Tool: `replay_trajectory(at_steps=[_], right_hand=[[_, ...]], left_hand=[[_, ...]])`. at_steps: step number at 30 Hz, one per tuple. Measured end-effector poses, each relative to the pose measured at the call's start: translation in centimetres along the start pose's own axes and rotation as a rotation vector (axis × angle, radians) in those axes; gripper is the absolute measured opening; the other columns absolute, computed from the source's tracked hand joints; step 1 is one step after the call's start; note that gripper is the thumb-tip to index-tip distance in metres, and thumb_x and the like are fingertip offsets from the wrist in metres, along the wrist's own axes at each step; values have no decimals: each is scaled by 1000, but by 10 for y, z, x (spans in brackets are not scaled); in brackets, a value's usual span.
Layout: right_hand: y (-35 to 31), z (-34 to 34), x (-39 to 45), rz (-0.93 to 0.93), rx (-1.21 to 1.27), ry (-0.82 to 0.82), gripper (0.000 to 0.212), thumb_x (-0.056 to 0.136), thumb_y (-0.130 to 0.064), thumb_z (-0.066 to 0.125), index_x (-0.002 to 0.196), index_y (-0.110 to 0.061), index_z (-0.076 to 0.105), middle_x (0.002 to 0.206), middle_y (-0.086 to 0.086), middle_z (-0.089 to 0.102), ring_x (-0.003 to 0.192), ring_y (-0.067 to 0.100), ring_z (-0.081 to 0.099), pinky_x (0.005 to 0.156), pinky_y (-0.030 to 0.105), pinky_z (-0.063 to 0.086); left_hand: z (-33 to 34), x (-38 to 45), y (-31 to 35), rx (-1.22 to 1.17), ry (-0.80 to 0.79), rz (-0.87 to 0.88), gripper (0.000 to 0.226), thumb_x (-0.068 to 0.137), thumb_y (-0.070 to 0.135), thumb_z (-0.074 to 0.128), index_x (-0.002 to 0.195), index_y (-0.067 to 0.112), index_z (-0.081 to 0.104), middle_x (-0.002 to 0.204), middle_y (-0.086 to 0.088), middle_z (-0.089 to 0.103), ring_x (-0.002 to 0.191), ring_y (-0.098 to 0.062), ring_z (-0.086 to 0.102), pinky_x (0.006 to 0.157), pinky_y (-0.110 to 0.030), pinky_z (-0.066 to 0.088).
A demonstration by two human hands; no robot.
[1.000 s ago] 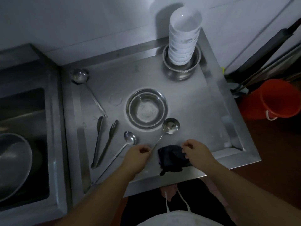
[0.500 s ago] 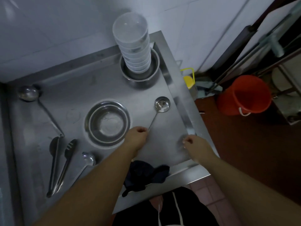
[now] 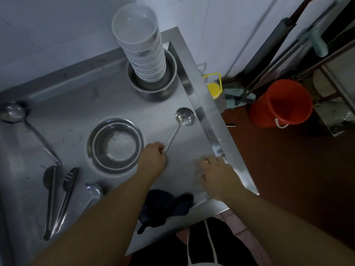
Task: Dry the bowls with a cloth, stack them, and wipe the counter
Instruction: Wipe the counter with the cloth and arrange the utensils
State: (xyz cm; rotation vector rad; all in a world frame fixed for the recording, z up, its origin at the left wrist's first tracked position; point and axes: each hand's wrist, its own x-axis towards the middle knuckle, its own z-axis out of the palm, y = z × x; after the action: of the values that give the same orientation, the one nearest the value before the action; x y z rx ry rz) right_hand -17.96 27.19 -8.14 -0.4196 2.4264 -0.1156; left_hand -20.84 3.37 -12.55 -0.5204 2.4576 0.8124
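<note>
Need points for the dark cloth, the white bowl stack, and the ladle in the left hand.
dark cloth (image 3: pixel 163 206), head view, middle of the bunched fabric.
white bowl stack (image 3: pixel 148 60), head view, side of the stack.
ladle (image 3: pixel 185 116), head view, its scoop.
left hand (image 3: pixel 152 159), head view, back of the hand.

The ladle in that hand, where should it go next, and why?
Probably set the ladle down by the other utensils on the left: the left hand grips its handle, the cloth lies untouched, and the right hand is empty.
</note>
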Motion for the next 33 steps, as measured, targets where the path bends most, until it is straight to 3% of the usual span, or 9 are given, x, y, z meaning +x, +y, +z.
replay_trajectory(at_steps=[9, 15, 21, 25, 29, 33], right_hand=[[-30, 9, -20, 62, -19, -29, 44, 100, -29, 47, 144, -21, 48, 145, 4, 48, 129, 29, 47, 98, 44, 48], [-72, 12, -33, 47, -112, -25, 42, 101, -31, 46, 142, -22, 49, 143, 2, 48, 127, 26, 47, 100, 41, 48], [-144, 30, -37, -14, -129, -24, 39, 102, -34, 45, 139, -22, 52, 141, 1, 50, 126, 26, 48, 101, 40, 48], [-184, 48, -42, -73, -155, -40, 42, 102, -34, 46, 143, -23, 49, 140, 0, 51, 123, 25, 50, 100, 40, 48], [-216, 60, -43, -100, -135, -43, 46, 98, -32, 52, 143, -20, 53, 139, 3, 54, 120, 29, 52, 99, 43, 48], [-232, 67, -47, -88, -126, -5, 41, 92, -29, 59, 131, -18, 62, 128, 6, 60, 113, 32, 57, 97, 42, 49]], left_hand=[[-22, -30, -25, -18, 27, 84, 17, 93, 10, 62, 108, 10, 71, 113, -15, 67, 104, -35, 64, 91, -45, 54], [-56, -92, -109, 81, 38, 100, 39, 95, 14, 62, 134, 14, 64, 135, -11, 59, 121, -33, 59, 99, -42, 50], [-80, -147, -226, 237, 35, -2, 42, 96, 18, 57, 137, 14, 60, 129, -10, 59, 115, -33, 59, 91, -42, 50], [-83, -172, -285, 196, 13, -105, 36, 95, 16, 56, 131, 11, 59, 129, -13, 55, 117, -34, 58, 92, -45, 51], [-80, -183, -318, 169, 6, -148, 39, 99, 17, 55, 138, 17, 58, 134, -11, 53, 123, -33, 54, 99, -47, 50], [-80, -180, -331, 168, 29, -181, 31, 101, 13, 49, 129, 16, 63, 130, -12, 59, 123, -34, 55, 98, -47, 51]])
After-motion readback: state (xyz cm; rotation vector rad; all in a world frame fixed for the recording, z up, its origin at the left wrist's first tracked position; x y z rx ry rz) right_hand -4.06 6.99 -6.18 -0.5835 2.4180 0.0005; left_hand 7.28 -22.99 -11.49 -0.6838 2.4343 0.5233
